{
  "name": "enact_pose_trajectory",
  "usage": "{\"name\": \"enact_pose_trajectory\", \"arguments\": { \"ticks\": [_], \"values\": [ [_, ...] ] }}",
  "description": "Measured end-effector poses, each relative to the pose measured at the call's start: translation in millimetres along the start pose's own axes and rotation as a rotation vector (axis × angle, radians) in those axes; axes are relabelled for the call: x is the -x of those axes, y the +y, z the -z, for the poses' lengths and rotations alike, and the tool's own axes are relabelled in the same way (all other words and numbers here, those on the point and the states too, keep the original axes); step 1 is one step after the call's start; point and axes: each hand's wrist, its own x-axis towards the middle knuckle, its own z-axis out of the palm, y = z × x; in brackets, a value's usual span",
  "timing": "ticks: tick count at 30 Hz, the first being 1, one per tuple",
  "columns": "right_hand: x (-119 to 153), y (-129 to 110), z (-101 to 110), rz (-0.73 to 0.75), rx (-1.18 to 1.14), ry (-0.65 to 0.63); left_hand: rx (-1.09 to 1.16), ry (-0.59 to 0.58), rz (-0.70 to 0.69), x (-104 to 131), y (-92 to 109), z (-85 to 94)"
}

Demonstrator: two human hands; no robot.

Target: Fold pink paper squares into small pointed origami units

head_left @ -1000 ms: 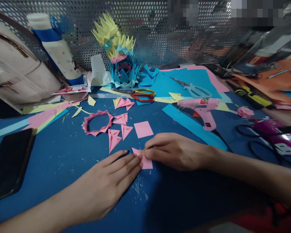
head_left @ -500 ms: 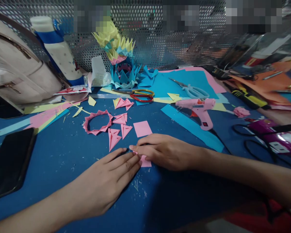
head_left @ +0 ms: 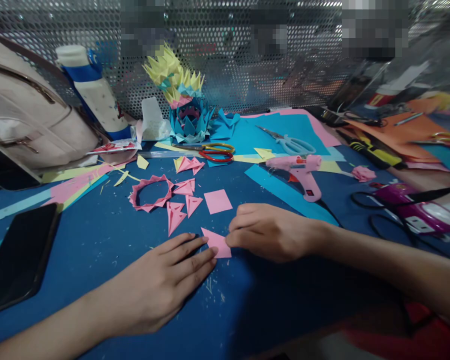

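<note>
A small pink paper (head_left: 222, 246) lies on the blue table with a sloping upper edge that runs to a point at its top left, so it looks folded. My left hand (head_left: 161, 280) lies flat, its outstretched fingertips resting on the paper's left side. At the paper's right edge, my right hand (head_left: 273, 232) has its fingers curled together on it; the exact grip is partly hidden. A pink square of paper (head_left: 218, 201) lies just beyond. Left of that are several folded pink triangles (head_left: 175, 217) and a ring of pink folded pieces (head_left: 135, 192).
A pink glue gun (head_left: 303, 172) lies beyond my right hand on a blue strip. Scissors with red and yellow handles (head_left: 219, 151), light-blue scissors (head_left: 294, 143) and a folded-paper model (head_left: 189, 117) are farther back. A phone (head_left: 20, 255) lies left; a purple device (head_left: 416, 205) sits right.
My right hand has moved right, from the paper's top left to its right edge, uncovering the sloping edge. My left hand stays on the paper. The view has tilted slightly.
</note>
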Motion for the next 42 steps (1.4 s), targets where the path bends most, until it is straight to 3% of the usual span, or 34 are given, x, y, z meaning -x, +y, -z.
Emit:
{"name": "enact_pose_trajectory", "arguments": {
  "ticks": [3, 8, 12, 14, 17, 21, 25, 30, 35, 42],
  "values": [
    [2.3, 3.6, -2.8, 0.021, -0.063, 0.023, 0.06, 0.01, -0.019, 1.0, -3.8, 1.8],
    [5.6, 6.6, -14.3, 0.053, -0.118, 0.224, 0.115, 0.048, -0.041, 1.1, -6.8, 2.9],
    [5.4, 4.5, -21.3, -0.053, -0.138, 0.328, 0.13, 0.173, -0.04, 4.1, -4.5, -1.1],
    [2.9, 2.7, -22.2, -0.168, -0.138, 0.319, 0.135, 0.264, -0.022, 6.4, -4.6, -3.9],
    [-2.3, 0.2, -21.9, -0.308, -0.175, 0.201, 0.127, 0.331, 0.058, 7.3, -7.6, -7.3],
    [-6.6, -2.1, -23.9, -0.346, -0.241, 0.096, 0.071, 0.272, 0.171, 1.3, -11.8, -10.6],
    [-7.0, -2.7, -27.8, -0.329, -0.312, 0.124, 0.059, 0.193, 0.211, -5.0, -13.3, -13.0],
    [-6.0, -2.0, -29.2, -0.366, -0.394, 0.185, 0.088, 0.181, 0.206, -5.1, -11.8, -11.9],
    [-6.2, -4.7, -28.8, -0.369, -0.458, 0.285, 0.318, 0.177, 0.247, -7.3, -1.6, -5.7],
    [-4.3, 2.5, -30.9, -0.484, -0.435, 0.263, 0.571, 0.229, 0.382, -9.5, 2.9, -1.2]
  ]
}}
